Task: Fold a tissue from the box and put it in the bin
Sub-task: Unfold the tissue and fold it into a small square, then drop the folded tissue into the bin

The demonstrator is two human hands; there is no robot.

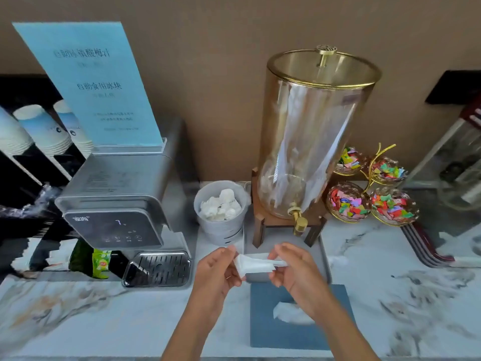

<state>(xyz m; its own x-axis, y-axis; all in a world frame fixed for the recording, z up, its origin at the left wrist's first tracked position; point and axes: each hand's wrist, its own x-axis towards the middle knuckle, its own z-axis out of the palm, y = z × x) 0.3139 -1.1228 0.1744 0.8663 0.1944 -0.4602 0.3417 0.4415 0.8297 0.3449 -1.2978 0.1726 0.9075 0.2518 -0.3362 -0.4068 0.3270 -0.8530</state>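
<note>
A white tissue (256, 264), folded into a narrow strip, is held in the air between both hands. My left hand (217, 269) pinches its left end and my right hand (292, 267) pinches its right end. Below my right forearm lies the blue tissue box (273, 332), flat on the marble counter, with a white tissue (289, 312) poking from its slot. Behind my hands stands the small round grey bin (221, 227), holding several crumpled white tissues (221, 205).
A grey drinks machine (117, 204) with a drip tray stands at the left. A glass dispenser with a gold lid (309, 142) sits on a wooden stand over a grey tray (325, 267). Glass bowls of coloured sweets (369, 199) are at the right, paper cups (33, 128) far left.
</note>
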